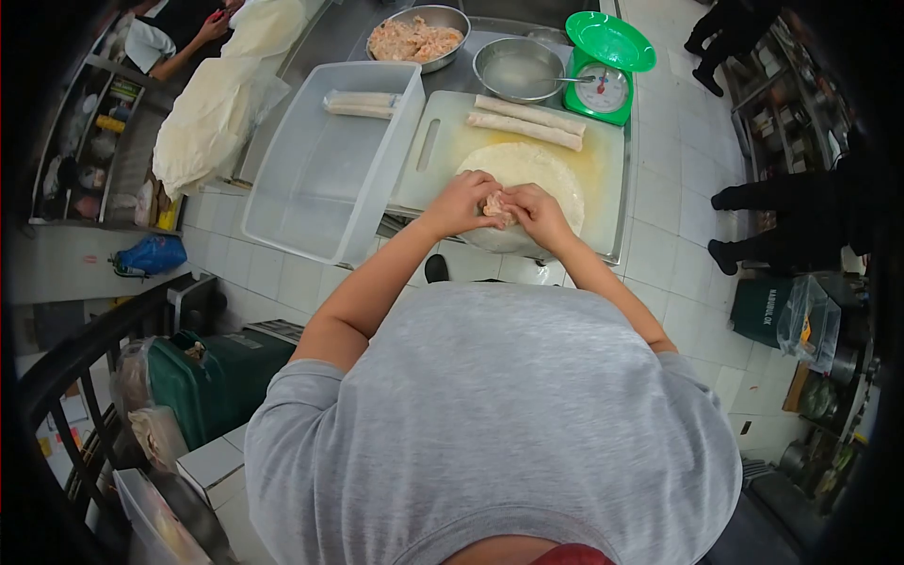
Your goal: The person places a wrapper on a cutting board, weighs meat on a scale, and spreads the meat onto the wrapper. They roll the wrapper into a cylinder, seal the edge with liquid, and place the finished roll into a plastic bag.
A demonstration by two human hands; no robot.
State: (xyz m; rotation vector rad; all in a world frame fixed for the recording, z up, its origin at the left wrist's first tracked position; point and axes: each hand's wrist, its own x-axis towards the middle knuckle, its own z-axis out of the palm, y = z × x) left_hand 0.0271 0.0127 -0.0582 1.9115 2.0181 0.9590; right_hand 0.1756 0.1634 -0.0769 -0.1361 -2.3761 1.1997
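Observation:
Both hands meet over the near part of a round, pale wrapper sheet (541,171) that lies on a white cutting board (424,184). My left hand (464,201) and my right hand (540,215) have their fingers curled in on a lump of pinkish minced filling (496,207). The near edge of the sheet hangs over the front of the board. Just beyond it on the board lie two long rolled wrappers (527,130), side by side.
Left of the board stands a clear plastic tub (311,160) with a few rolls (362,104) inside. Behind are a bowl of filling (414,40), a bowl of cloudy liquid (518,71) with a spoon, and a green scale (603,89). Stacked wrappers (202,122) lie far left. Other people stand nearby.

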